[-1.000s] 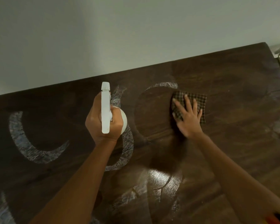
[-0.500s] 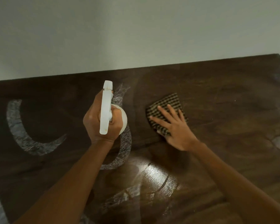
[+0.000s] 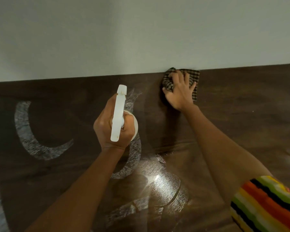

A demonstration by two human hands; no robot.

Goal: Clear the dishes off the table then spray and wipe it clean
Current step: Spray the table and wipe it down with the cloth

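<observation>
Checked cloth (image 3: 193, 75) sits at the far edge of the worktop (image 3: 241, 114), touching the wall (image 3: 141, 30), left side bunched. Right hand (image 3: 180, 92) is on top, fingers (image 3: 177, 76) spread and pressing down rather than clenched. Left hand (image 3: 107, 129) is wrapped round the white spray bottle (image 3: 118, 114), held above the worktop with the nozzle aimed at the wall. Whitish curved smears (image 3: 23, 131) on the dark wood left of the bottle and beneath it. Striped sleeve (image 3: 264, 203) at lower right.
</observation>
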